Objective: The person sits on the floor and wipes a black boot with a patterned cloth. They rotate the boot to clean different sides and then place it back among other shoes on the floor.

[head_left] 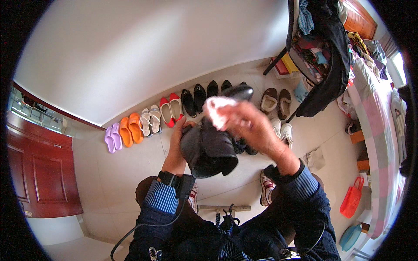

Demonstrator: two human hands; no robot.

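A black leather ankle boot [210, 150] is held up in front of me, its shaft opening toward me and its toe pointing away to the right. My left hand [177, 141] grips it from the left side, most of the fingers hidden behind the leather. In my right hand [252, 128], somewhat blurred, is a crumpled white and pinkish cloth [220, 111]. The cloth is over the upper part of the boot; whether it touches the leather I cannot tell.
Along the white wall stands a row of shoes, among them purple slippers [113, 137], orange slippers [131, 129], red flats [171, 108] and brown shoes [276, 103]. White sneakers [285, 130] stand nearer. A cloth-laden chair [324, 65], a bed [376, 122] and a red bag [352, 198] are right.
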